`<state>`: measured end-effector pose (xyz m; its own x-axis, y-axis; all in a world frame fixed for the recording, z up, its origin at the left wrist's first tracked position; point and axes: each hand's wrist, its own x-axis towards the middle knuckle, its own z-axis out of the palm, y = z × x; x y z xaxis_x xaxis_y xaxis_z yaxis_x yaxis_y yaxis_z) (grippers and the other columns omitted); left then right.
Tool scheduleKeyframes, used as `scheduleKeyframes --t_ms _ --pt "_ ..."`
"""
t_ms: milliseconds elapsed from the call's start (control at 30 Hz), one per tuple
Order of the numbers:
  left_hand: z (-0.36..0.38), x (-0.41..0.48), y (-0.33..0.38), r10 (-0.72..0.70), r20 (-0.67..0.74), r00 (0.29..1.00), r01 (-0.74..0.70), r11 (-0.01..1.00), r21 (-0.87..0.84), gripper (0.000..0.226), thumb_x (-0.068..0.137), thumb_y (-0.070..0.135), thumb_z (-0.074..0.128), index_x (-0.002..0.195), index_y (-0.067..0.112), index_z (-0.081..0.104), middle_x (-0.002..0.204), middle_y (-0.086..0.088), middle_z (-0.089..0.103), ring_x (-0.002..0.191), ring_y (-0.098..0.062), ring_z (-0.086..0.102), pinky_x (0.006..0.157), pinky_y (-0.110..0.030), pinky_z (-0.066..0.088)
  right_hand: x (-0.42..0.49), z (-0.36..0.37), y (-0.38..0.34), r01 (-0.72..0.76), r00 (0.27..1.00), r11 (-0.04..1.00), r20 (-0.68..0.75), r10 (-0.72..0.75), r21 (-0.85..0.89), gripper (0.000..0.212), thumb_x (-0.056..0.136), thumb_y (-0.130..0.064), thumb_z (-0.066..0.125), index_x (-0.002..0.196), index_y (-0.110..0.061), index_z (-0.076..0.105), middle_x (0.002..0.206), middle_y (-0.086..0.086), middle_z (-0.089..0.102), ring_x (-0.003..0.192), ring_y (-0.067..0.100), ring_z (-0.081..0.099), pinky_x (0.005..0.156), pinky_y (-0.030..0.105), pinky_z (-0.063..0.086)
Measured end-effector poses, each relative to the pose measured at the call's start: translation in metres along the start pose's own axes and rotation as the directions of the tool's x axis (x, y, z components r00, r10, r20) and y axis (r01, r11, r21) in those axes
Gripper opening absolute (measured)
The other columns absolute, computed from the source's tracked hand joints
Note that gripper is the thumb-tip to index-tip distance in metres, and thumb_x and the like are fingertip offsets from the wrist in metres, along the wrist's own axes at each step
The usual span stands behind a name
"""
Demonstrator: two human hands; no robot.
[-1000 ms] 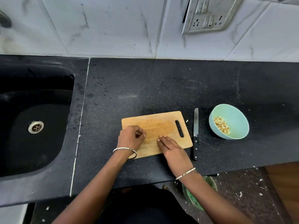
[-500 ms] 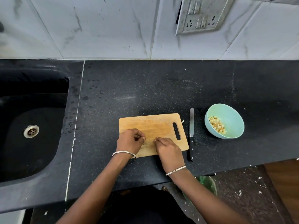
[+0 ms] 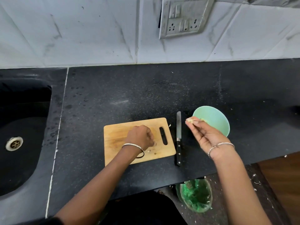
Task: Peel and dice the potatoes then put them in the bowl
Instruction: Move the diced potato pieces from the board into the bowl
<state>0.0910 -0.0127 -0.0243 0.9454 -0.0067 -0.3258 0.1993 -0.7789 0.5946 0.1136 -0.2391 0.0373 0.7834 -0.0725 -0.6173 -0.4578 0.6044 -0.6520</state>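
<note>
- black stone counter point(image 3: 146, 95) carries all items; the sink point(image 3: 24, 127) at its left is cut off by the frame edge.
- wooden cutting board point(image 3: 116, 135) lies near the front edge, almost bare; a few scraps point(image 3: 148, 151) remain beside the left wrist.
- green bowl point(image 3: 215, 117) stands right of the board. its contents, visible a moment ago, are now mostly hidden behind the right hand.
- right hand point(image 3: 206, 135) has left the board, where it was gathering half a second ago, and is now at the bowl's near rim, palm toward the camera, fingertips pinching diced potato point(image 3: 190, 120). judgement: a transfer is under way; dicing appears complete and only the last pieces remain to be moved.
- left hand point(image 3: 139, 137) stays on the board, fingers curled under. whether it grips any pieces cannot be determined.
- knife point(image 3: 178, 132) lies untouched between board and bowl.
- no whole potato is in view.
</note>
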Motion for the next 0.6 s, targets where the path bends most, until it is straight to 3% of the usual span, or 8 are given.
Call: scheduleKeyframes --t_ms 100,167,233,300,333,433,600 --pt "0.008 0.005 0.011 -0.083 0.121 0.989 0.062 0.983 0.171 0.029 0.064 0.032 0.089 0.079 0.021 0.066 0.081 0.004 0.07 0.08 -0.017 0.065 0.073 -0.029 0.054 0.013 -0.015 -0.025 0.203 0.971 0.958 -0.085 -0.224 -0.203 0.012 0.085 0.014 0.063 0.096 0.013 0.067 0.097 0.02 0.074 0.089 0.027 0.074 0.083 0.034 0.06" --pt "0.014 0.004 0.012 -0.11 0.088 0.99 0.088 0.971 0.222 0.026 0.066 0.022 0.087 0.074 0.024 0.062 0.083 0.003 0.07 0.081 -0.018 0.067 0.074 -0.031 0.057 0.028 -0.03 -0.034 0.249 0.933 0.845 -0.117 -0.341 -0.474 0.012 0.084 0.012 0.064 0.094 0.009 0.071 0.093 0.013 0.075 0.089 0.024 0.073 0.084 0.035 0.06" --pt "0.018 0.0 0.01 -0.129 0.022 0.991 0.122 0.969 0.215 0.026 0.07 0.01 0.082 0.07 0.025 0.06 0.08 0.004 0.07 0.079 -0.018 0.069 0.071 -0.031 0.057 0.044 -0.042 -0.036 0.216 0.87 0.542 -0.092 -0.484 -0.812 0.014 0.081 0.002 0.071 0.087 -0.008 0.079 0.084 0.005 0.077 0.086 0.023 0.073 0.087 0.037 0.06" --pt "0.02 -0.003 0.01 -0.145 -0.024 0.989 0.146 0.971 0.189 0.025 0.07 0.006 0.08 0.07 0.025 0.062 0.077 0.005 0.07 0.076 -0.015 0.068 0.069 -0.03 0.057 0.052 -0.043 -0.037 0.139 0.797 0.208 -0.016 -0.604 -0.968 0.011 0.076 -0.008 0.077 0.081 -0.017 0.081 0.081 0.004 0.077 0.085 0.024 0.072 0.089 0.038 0.057" --pt "0.019 -0.005 0.011 -0.152 -0.037 0.988 0.156 0.971 0.179 0.025 0.07 0.006 0.079 0.07 0.025 0.063 0.075 0.006 0.07 0.075 -0.014 0.068 0.069 -0.029 0.057 0.051 -0.04 -0.036 0.127 0.769 0.111 0.027 -0.639 -0.986 0.009 0.075 -0.009 0.078 0.077 -0.017 0.08 0.081 0.003 0.077 0.086 0.027 0.071 0.088 0.036 0.055" --pt "0.017 -0.009 0.011 -0.179 -0.04 0.983 0.182 0.976 0.121 0.022 0.069 0.008 0.081 0.073 0.023 0.065 0.075 0.007 0.071 0.077 -0.013 0.068 0.069 -0.029 0.056 0.054 -0.029 -0.035 0.182 0.726 -0.048 0.167 -0.668 -0.982 0.012 0.077 -0.005 0.073 0.074 -0.015 0.078 0.081 0.004 0.076 0.082 0.03 0.069 0.08 0.033 0.052" --pt "0.022 -0.019 0.009 -0.262 -0.053 0.964 0.265 0.962 0.061 0.022 0.066 0.012 0.086 0.07 0.02 0.066 0.07 0.006 0.07 0.072 -0.014 0.067 0.064 -0.027 0.055 0.054 -0.005 -0.002 0.524 0.629 -0.265 0.578 -0.519 -0.809 0.018 0.081 -0.002 0.067 0.091 -0.015 0.076 0.087 0.004 0.073 0.077 0.025 0.067 0.072 0.035 0.054"
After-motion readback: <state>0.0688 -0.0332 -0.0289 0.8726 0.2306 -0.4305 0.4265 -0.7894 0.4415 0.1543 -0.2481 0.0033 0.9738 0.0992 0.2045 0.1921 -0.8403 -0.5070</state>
